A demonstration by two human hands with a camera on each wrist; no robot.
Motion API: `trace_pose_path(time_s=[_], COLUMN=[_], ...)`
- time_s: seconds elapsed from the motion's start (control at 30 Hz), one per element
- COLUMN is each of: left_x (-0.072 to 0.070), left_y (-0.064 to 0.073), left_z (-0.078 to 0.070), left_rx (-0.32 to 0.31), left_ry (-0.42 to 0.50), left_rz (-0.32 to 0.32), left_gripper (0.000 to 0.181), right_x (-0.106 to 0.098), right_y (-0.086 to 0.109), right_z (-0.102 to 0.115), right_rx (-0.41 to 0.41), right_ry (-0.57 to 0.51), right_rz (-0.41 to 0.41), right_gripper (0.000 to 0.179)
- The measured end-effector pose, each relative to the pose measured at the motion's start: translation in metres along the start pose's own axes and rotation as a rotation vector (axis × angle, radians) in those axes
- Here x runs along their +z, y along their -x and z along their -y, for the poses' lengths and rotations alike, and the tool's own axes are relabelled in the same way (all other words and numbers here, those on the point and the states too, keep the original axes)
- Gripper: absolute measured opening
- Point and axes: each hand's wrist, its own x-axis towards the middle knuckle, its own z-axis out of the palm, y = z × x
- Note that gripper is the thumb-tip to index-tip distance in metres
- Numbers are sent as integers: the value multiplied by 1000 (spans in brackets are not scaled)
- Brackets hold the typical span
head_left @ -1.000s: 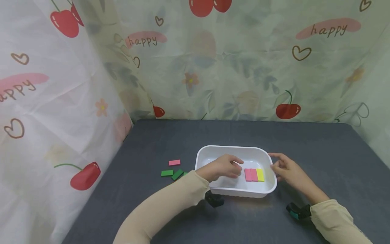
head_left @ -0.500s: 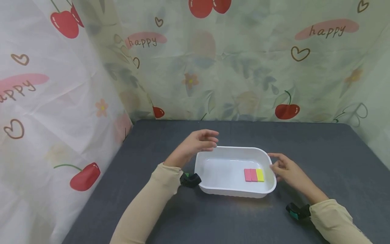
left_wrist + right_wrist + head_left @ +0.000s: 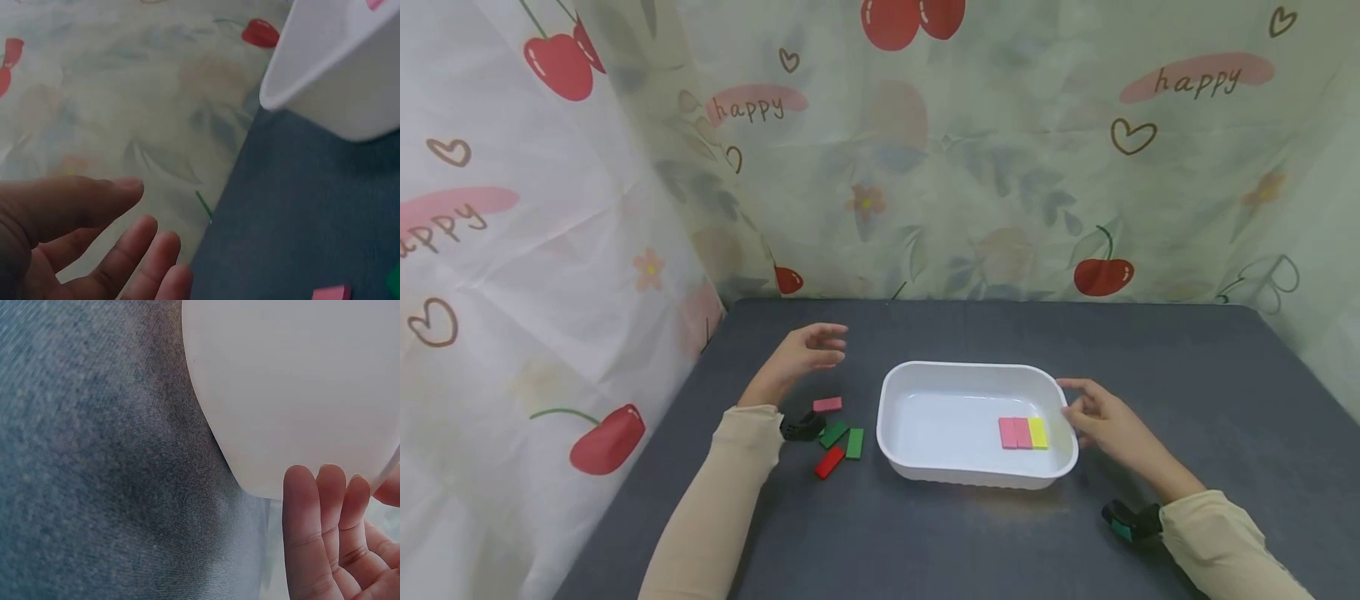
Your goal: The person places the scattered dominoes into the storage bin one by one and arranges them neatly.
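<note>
My left hand [image 3: 801,358] hovers, holding nothing, over the table just beyond a pink block [image 3: 827,405]; in the left wrist view its fingers are loosely bent and apart from the thumb. Close to that wrist lie green blocks [image 3: 854,443] and a red block [image 3: 830,462], small flat rectangles. At the right end of a white tray [image 3: 970,479], my right hand [image 3: 1105,421] touches the rim with index finger and thumb. The right wrist view has its extended fingers [image 3: 301,519] along the outer wall. Inside the tray, two pink blocks [image 3: 1008,433] and a yellow block [image 3: 1037,433] form a row.
A dark cloth-like surface covers the table [image 3: 970,550]. Behind it and at the left hangs a patterned curtain [image 3: 970,183] with cherries and hearts. Black wrist devices sit on both arms, the left one [image 3: 802,427] partly overlapping the loose blocks.
My left hand has swung from above the tray, over its far left corner, to the left beyond the loose blocks, exposing the red block. The right hand and tray stay in place.
</note>
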Motion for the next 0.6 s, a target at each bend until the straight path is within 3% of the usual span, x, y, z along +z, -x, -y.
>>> trace_pose_path(time_s=[0.17, 0.33, 0.6], left_x=[-15, -19, -12], left_y=[-1, 1, 0], left_z=[29, 51, 63], left_rx=[-27, -50, -53], left_ry=[-132, -245, -347], left_rz=[63, 129, 138], left_gripper=[50, 46, 41], right_x=[0, 1, 1], right_y=[1, 1, 0], right_z=[-1, -1, -1], right_rx=[-4, -7, -5], right_ry=[1, 12, 9], right_rz=[-1, -8, -9], right_gripper=[57, 57, 56])
